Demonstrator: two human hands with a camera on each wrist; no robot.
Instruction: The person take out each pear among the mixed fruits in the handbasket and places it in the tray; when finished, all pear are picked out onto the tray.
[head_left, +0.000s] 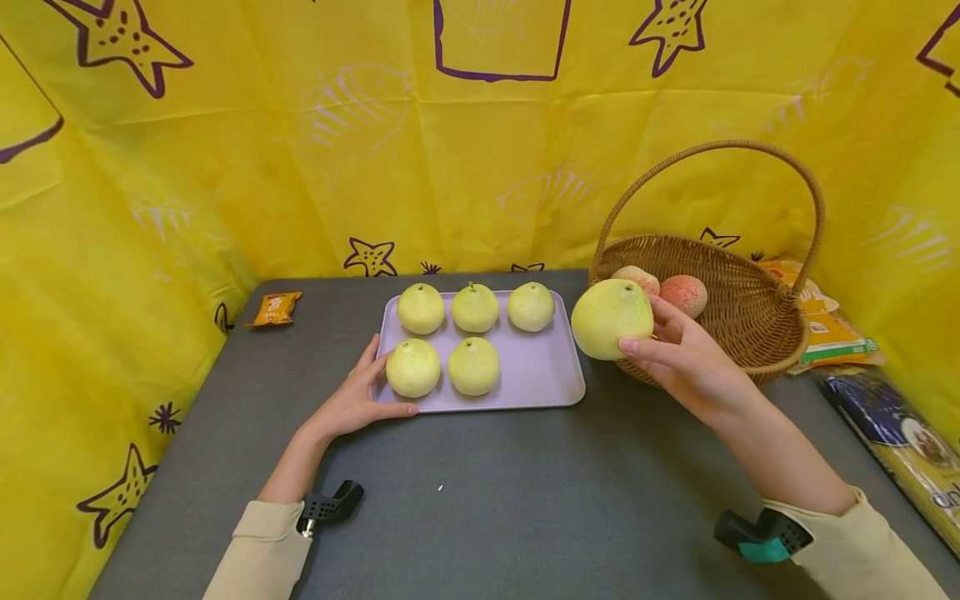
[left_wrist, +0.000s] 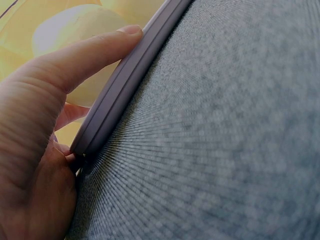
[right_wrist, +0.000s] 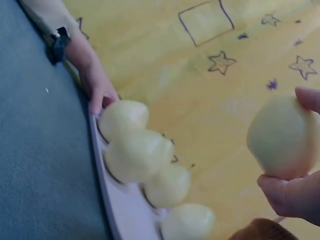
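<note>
My right hand point(head_left: 693, 367) holds a pale yellow-green pomelo point(head_left: 611, 320) between thumb and fingers, raised just right of a lilac tray point(head_left: 536, 379) and before a wicker basket point(head_left: 738, 304). In the right wrist view, this pomelo point(right_wrist: 280, 137) is pinched from both sides. My left hand point(head_left: 356, 400) grips the tray's front left corner, thumb along the front rim and fingers at the left side. The left wrist view has the thumb point(left_wrist: 95, 52) on the tray rim point(left_wrist: 120, 87). On the tray sit three pomelos point(head_left: 474, 308) behind and two pomelos point(head_left: 474, 367) in front.
Inside the basket lie reddish peach-like fruits point(head_left: 683, 297); its tall handle point(head_left: 731, 144) arches upward. Packages point(head_left: 832, 329) and a long flat bag point(head_left: 900, 442) line the right side. A small orange packet point(head_left: 276, 309) lies back left. Yellow cloth point(head_left: 465, 167) hangs behind the grey table point(head_left: 480, 517).
</note>
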